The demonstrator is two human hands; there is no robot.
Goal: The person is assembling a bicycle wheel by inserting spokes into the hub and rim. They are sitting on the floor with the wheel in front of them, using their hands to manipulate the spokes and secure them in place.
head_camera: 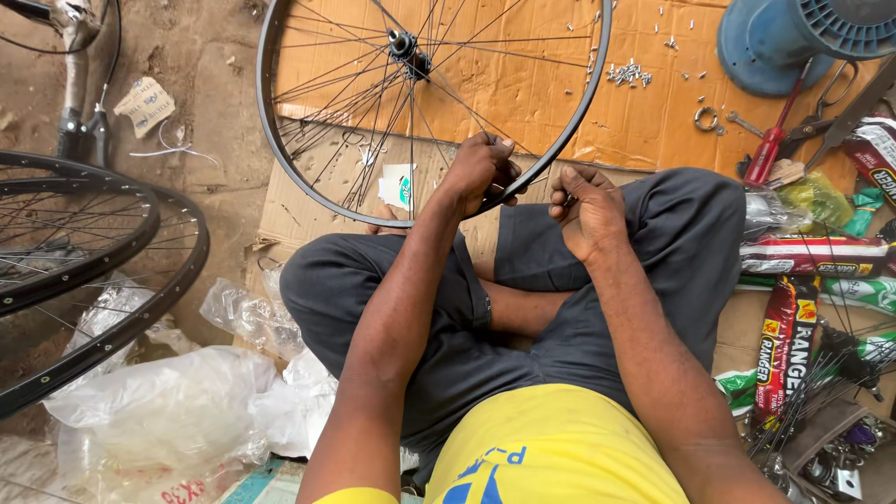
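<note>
Sitting cross-legged on cardboard (pixel 523 93), the person steadies a bicycle wheel (pixel 280 140) whose near rim rests at the knees while its hub (pixel 409 51) sits farther away. The left hand (pixel 481 173) is curled around the rim; the right hand (pixel 583 210) pinches something small (too tiny to identify). A red screwdriver (pixel 775 140) lies well apart, to the right.

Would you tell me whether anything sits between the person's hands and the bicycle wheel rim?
Nothing visible does. The left hand already grips the wheel rim, and the right hand sits right beside its lower edge.
</note>
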